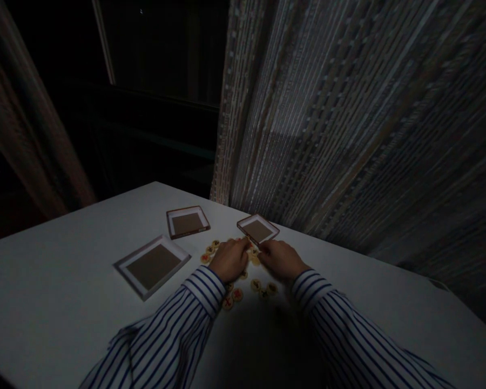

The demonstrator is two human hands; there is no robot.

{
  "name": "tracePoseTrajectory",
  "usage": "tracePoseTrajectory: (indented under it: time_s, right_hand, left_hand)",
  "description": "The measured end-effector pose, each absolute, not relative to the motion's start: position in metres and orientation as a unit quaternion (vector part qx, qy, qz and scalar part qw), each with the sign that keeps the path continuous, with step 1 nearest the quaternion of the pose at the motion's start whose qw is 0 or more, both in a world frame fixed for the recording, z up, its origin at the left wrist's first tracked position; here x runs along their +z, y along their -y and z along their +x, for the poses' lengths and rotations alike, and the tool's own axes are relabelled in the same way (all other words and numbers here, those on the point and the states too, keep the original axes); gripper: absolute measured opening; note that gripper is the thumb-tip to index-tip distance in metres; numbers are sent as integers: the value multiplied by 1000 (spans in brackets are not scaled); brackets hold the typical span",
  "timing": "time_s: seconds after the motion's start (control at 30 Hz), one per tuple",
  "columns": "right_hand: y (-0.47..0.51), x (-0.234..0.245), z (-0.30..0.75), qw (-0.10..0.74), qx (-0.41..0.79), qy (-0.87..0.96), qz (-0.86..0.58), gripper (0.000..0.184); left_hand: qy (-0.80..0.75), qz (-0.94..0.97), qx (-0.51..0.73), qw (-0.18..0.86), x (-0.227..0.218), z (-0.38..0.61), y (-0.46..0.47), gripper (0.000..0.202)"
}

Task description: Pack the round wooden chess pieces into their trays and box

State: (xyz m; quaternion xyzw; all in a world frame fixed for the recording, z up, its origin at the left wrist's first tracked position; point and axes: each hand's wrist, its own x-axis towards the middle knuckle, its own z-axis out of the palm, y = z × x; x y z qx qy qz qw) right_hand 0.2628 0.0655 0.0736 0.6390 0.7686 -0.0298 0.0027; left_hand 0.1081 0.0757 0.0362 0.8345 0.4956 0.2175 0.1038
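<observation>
Round wooden xiangqi pieces [237,294] with red or dark characters lie scattered on the white table around both hands. My left hand [230,260] is over the middle of them, its fingers curled inward; whatever is in its fingertips is hidden. Just to the right, my right hand [282,260] is closed as well, its fingertips at a few pale pieces [254,254] between the hands. I cannot make out if it grips one. Right behind the hands stands a shallow brown-edged box tray [273,234], close to my right fingers.
Another brown-edged tray [179,234] sits farther back to the left, and a larger white-rimmed tray [148,295] is nearer on the left. The white table [65,281] ends at the back against a patterned curtain [308,135]. The room is dim.
</observation>
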Motion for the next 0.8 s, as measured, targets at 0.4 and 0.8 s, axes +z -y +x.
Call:
tracePoseTrajectory:
  time_s: [0.4, 0.8]
  right_hand:
    - [-77, 68, 243, 46, 0, -748, 662, 29]
    - [-79, 69, 240, 50, 7, -742, 669, 26]
  left_hand:
    - [-504, 824, 237, 109, 33, 105, -78, 33]
    - [-530, 797, 268, 111, 39, 105, -77, 33]
